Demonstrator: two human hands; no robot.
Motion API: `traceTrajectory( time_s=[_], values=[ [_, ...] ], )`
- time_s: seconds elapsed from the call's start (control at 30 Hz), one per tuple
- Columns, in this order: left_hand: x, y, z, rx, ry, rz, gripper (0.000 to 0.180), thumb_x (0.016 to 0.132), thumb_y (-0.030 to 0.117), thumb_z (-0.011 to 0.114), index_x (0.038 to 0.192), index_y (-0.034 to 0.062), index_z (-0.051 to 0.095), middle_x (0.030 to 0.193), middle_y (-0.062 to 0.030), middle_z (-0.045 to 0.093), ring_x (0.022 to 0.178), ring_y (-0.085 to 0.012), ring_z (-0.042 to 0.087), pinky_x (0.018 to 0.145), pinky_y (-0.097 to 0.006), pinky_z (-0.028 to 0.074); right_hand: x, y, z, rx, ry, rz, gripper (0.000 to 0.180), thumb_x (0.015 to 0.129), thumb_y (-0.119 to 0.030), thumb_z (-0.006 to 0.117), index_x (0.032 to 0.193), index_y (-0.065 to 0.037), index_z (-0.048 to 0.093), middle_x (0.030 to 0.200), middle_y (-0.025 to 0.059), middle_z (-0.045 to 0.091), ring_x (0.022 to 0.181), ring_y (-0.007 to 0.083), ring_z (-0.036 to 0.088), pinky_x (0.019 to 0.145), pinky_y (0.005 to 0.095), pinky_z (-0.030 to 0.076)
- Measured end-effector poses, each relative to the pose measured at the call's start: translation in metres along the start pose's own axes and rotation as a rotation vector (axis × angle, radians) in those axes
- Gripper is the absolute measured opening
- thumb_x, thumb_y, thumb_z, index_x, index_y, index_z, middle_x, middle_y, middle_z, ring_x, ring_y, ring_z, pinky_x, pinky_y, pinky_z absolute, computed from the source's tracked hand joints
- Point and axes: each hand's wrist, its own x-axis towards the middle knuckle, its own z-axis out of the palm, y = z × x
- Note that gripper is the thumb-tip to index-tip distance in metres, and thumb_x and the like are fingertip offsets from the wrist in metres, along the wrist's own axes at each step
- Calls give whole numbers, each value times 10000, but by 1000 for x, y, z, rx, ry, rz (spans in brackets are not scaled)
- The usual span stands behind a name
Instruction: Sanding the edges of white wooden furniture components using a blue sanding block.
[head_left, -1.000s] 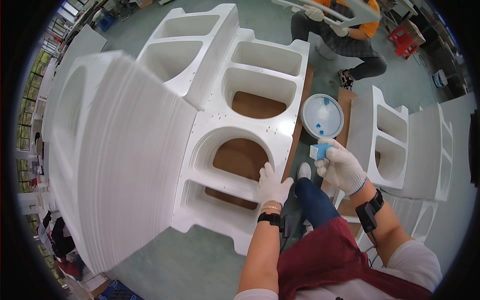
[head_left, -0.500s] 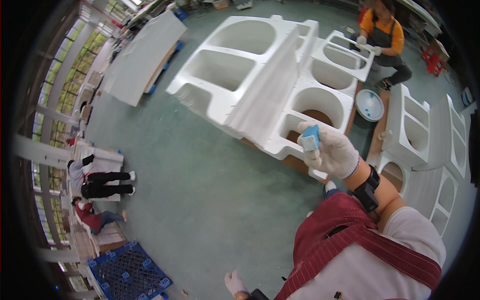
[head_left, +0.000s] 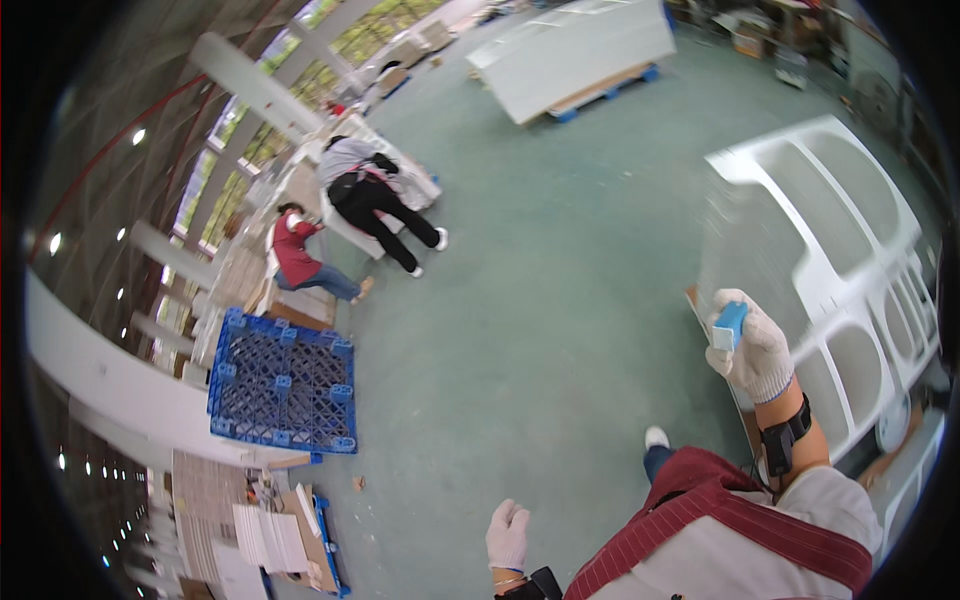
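Observation:
My right hand (head_left: 752, 350), in a white knit glove, is raised at the right of the view. Its fingers are closed round a small blue block with a white end face (head_left: 730, 327); whether it is a sponge or a sanding block cannot be made out. Just beyond that hand stands a stack of large white moulded panels (head_left: 835, 270) with rounded openings, partly covered by my hand and arm. Low in the middle hangs my gloved left hand (head_left: 508, 537), empty, its fingers loosely extended over the green floor.
Two people work at a bench at the left, one in a grey top (head_left: 365, 190), one in a red vest (head_left: 295, 250). A blue plastic pallet (head_left: 283, 382) is nearer me. White sheets (head_left: 268, 537) lie below it. A white panel stack (head_left: 575, 55) rests on a pallet far off.
My view has swung left, so the panels now sit at the right edge and the worker in orange is gone from sight. The blue block stays in my right hand; my left hand shows more.

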Motion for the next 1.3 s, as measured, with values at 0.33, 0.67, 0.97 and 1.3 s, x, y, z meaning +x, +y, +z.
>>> traceTrajectory(
  time_s=[0.33, 0.67, 0.97, 1.3],
  values=[
    [160, 23, -37, 390, 130, 10, 592, 881, 346, 674, 1262, -94, 570, 1252, -283, 627, 1138, -385, 633, 930, -440, 505, 268, 53, 26, -119, -86, 98, 411, 901, -195, 715, 1246, -33, 560, 968, 105, 672, 741, 182, 646, 594, 300, 520],
    [502, 299, 26, 791, -189, 64, 626, 870, 444, 588, 1347, 39, 564, 1303, -224, 621, 1238, -374, 576, 1043, -414, 455, 427, 17, -22, -302, 391, -394, 402, 920, -200, 670, 1267, -45, 540, 867, 23, 599, 701, 94, 592, 581, 233, 502],
    [661, 584, 268, 551, -578, 700, 655, 905, 385, 634, 1418, 5, 486, 1381, -199, 584, 1281, -311, 568, 1059, -385, 444, 467, -83, -70, -302, 668, -877, 379, 972, -174, 613, 1314, -43, 516, 944, 29, 603, 725, 64, 583, 630, 217, 501],
    [699, 736, 445, 836, -727, 530, 641, 904, 360, 642, 1413, 0, 496, 1352, -215, 604, 1273, -298, 580, 1064, -358, 436, 592, -243, -140, -437, 903, -814, 357, 968, -122, 563, 1300, 2, 519, 944, 64, 623, 698, 136, 588, 627, 224, 478]
  ],
)
